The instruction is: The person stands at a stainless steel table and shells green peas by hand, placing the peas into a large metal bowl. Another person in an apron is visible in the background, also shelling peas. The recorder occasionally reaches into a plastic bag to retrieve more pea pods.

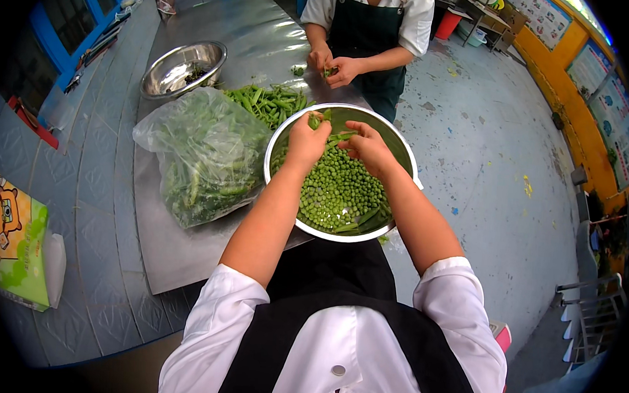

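Over a large steel bowl [411, 156] of shelled green peas [340, 191], my two hands work close together. My left hand [307, 140] is closed on a green pea pod [316, 120] at the bowl's far left rim. To its right, my right hand [368, 148] hovers above the peas with its fingers apart, and nothing shows in its grip. Some split pods [359, 220] lie among the peas at the near right side. Left of the bowl rests a clear plastic bag [207, 148] packed with green pods, and behind it a loose pile of pods [269, 103].
The steel table [153, 223] carries a second metal bowl [183, 65] with dark scraps at the far left. Across from me, a person in a dark apron [365, 39] handles pods with both hands. A colourful package [10, 230] lies on the tiled ledge [90, 270].
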